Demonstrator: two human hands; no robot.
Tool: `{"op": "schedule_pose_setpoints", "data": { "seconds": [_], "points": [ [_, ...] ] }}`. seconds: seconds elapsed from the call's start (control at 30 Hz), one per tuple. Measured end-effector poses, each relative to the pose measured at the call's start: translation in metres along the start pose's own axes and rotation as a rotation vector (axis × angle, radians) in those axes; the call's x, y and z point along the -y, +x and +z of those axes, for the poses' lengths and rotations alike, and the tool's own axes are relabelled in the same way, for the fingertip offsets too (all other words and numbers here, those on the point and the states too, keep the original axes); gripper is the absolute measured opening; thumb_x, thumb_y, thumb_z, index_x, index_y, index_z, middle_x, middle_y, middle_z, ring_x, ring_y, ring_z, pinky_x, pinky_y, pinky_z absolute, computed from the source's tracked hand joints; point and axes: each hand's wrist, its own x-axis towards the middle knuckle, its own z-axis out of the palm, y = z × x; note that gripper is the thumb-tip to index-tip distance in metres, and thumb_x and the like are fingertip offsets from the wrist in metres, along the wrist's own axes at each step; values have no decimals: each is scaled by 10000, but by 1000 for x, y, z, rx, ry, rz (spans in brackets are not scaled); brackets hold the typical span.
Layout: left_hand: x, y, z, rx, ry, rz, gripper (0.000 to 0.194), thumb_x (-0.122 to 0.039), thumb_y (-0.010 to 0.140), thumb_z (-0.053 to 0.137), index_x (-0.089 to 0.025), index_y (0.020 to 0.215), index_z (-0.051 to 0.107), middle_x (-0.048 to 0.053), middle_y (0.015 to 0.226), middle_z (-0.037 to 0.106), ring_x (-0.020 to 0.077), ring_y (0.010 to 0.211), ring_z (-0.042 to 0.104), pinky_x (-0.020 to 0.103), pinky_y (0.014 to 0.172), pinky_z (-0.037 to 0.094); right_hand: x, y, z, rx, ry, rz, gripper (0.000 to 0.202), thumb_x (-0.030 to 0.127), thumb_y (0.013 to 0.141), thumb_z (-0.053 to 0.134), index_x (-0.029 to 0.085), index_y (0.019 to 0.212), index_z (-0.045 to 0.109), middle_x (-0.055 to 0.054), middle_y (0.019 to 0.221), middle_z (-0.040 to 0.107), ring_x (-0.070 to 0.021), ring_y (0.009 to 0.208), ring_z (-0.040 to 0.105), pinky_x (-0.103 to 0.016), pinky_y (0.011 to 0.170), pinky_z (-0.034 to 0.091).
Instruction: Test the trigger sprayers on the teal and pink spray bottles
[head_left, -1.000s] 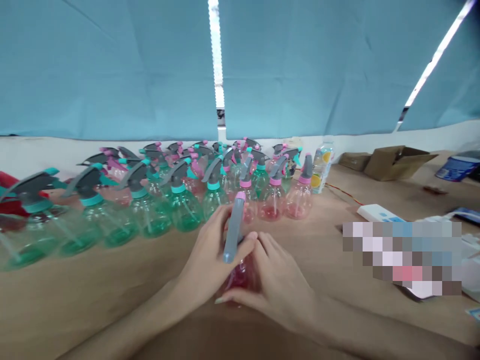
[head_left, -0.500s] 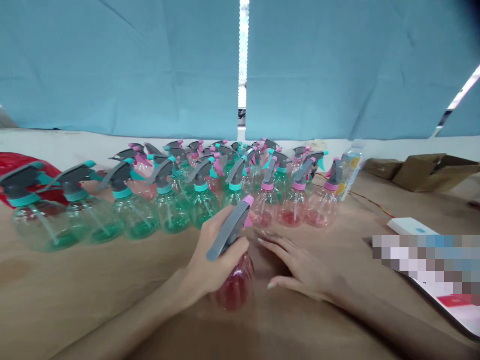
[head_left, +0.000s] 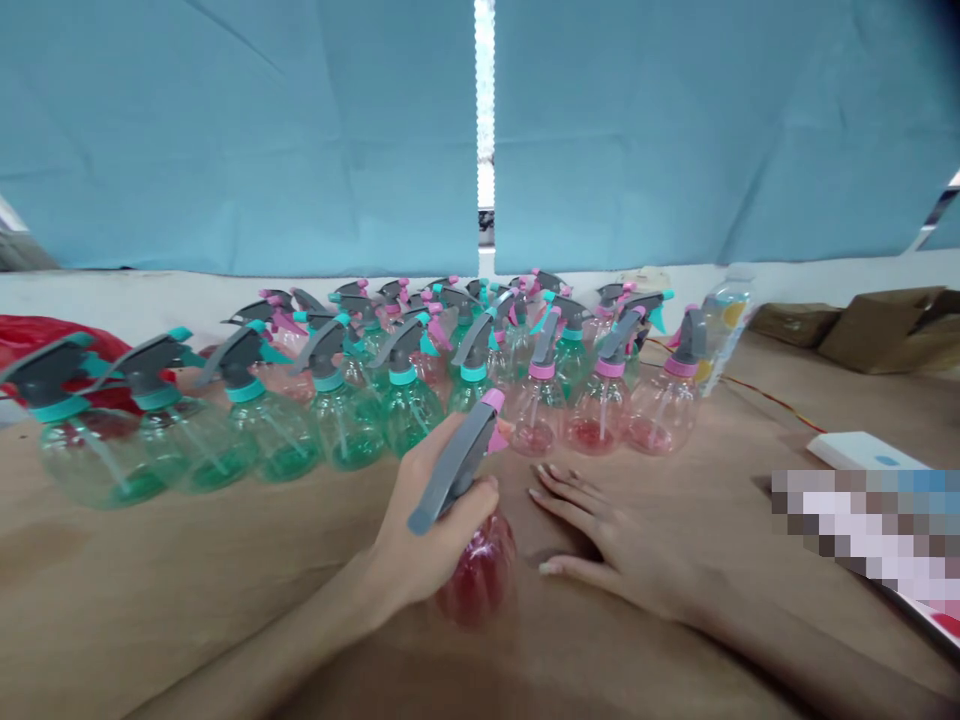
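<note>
A spray bottle with pink liquid (head_left: 480,575) stands on the brown table (head_left: 225,590), its grey trigger head tipped toward me with a pink nozzle. My left hand (head_left: 431,515) is wrapped round its neck. To the right, my right hand (head_left: 611,535) rests palm down with fingers spread, touching no bottle. Beyond my hands runs a front row of spray bottles: several green ones with teal collars, such as a green bottle (head_left: 345,430), then three pink ones, such as a pink bottle (head_left: 596,420). More bottles stand close behind them.
At the back right are a clear plastic bottle (head_left: 726,330) and an open cardboard box (head_left: 877,330). A white box (head_left: 862,450) lies at the right by a blurred-out flat item. Red plastic (head_left: 75,345) sits far left. A blue curtain (head_left: 262,140) hangs behind.
The view has shifted slightly, so items on the right sit farther right. My right hand has moved slightly away from the held bottle. My left hand keeps its grip.
</note>
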Motion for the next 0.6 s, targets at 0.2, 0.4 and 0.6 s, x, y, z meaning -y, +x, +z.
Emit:
{"op": "schedule_pose_setpoints", "data": {
  "seconds": [0.2,0.4,0.6],
  "points": [
    [6,0,2,-25,3,-12,121,-196,728,504,-253,820,556,-37,671,445,141,581,429,257,516,402,0,-6,0,-43,33,0,645,572,890,446,243,1431,323,-47,1509,271,-244,1387,230,-470,1125,238],
    [11,-1,5,20,-68,-31,197,-212,770,517,-267,953,566,-29,752,491,144,655,507,257,598,449,-2,-8,2,-54,44,-1,627,551,899,450,257,1435,313,-37,1509,281,-238,1387,234,-458,1131,231],
    [11,-1,5,22,-68,-22,122,-212,767,497,-252,875,540,-33,696,464,142,615,455,259,569,412,0,-8,0,-41,46,18,624,555,898,447,246,1427,334,-49,1506,290,-244,1386,236,-463,1131,227]
  ]
}}
